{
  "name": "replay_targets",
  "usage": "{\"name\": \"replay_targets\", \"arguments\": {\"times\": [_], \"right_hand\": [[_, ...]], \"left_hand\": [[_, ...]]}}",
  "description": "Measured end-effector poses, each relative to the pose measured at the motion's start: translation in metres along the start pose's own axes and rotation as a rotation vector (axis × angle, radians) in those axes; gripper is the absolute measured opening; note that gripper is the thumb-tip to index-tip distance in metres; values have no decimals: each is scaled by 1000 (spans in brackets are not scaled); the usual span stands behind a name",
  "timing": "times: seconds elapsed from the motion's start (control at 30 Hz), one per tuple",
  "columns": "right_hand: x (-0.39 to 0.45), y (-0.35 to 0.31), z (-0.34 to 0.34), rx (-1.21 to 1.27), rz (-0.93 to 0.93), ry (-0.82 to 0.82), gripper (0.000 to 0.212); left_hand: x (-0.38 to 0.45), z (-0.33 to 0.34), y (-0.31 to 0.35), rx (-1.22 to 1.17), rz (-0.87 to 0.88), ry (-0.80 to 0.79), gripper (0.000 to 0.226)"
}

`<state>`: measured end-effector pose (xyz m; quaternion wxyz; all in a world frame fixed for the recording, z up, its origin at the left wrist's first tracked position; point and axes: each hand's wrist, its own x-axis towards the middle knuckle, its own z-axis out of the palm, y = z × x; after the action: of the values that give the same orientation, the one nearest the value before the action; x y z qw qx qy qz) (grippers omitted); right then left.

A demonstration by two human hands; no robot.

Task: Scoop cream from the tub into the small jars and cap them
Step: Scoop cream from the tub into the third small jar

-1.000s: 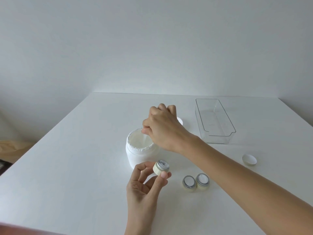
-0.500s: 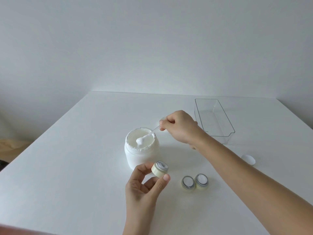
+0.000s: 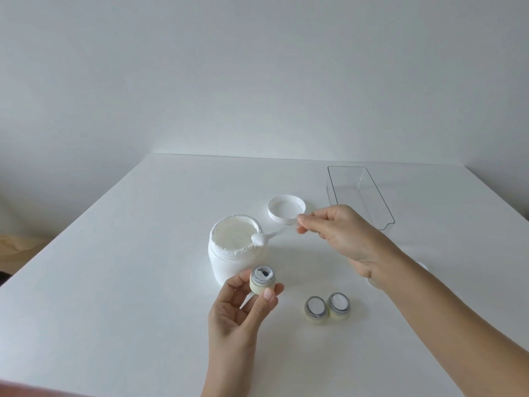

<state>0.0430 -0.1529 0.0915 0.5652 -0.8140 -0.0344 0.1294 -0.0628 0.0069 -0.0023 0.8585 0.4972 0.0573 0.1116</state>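
An open white tub (image 3: 229,262) of cream stands mid-table. My right hand (image 3: 340,230) pinches the handle of a small white spoon (image 3: 264,237); its bowl, loaded with cream, rests over the tub's right rim. My left hand (image 3: 237,308) holds a small pale-yellow jar (image 3: 262,280) just in front of the tub, partly filled, with a dark gap in the cream. Two more small jars (image 3: 315,309) (image 3: 339,306) stand side by side on the table to the right, both with cream inside and uncapped.
The tub's white lid (image 3: 287,210) lies upside down behind the tub. A clear plastic bin (image 3: 360,196) stands at the back right. A small white cap (image 3: 423,266) is mostly hidden behind my right forearm. The table (image 3: 128,282) is white.
My right hand has drawn the spoon up out of the tub and moved right, uncovering the tub's lid. The loaded spoon bowl has shifted from the tub's middle to its right rim.
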Motion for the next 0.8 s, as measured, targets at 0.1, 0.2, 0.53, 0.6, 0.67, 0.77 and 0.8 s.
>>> {"name": "replay_targets", "arguments": {"times": [0.1,0.2,0.53,0.6,0.67,0.77,0.8], "right_hand": [[-14,10,-1,-25,-10,23,29],[-24,16,3,-80,-34,58,32],[-33,22,2,-227,-63,160,32],[-33,23,-2,-237,-79,179,32],[-34,23,-5,-229,-103,204,31],[-38,23,-5,-176,-200,259,29],[-40,23,-3,-156,-257,288,27]], "left_hand": [[0,0,0,-12,-6,-16,40],[-1,1,1,4,5,-35,37],[-3,2,2,21,15,-48,38],[-3,2,3,24,11,-47,37],[-3,2,3,23,6,-43,37],[-3,3,4,26,-2,-42,32],[-3,3,4,31,-5,-42,31]]}}
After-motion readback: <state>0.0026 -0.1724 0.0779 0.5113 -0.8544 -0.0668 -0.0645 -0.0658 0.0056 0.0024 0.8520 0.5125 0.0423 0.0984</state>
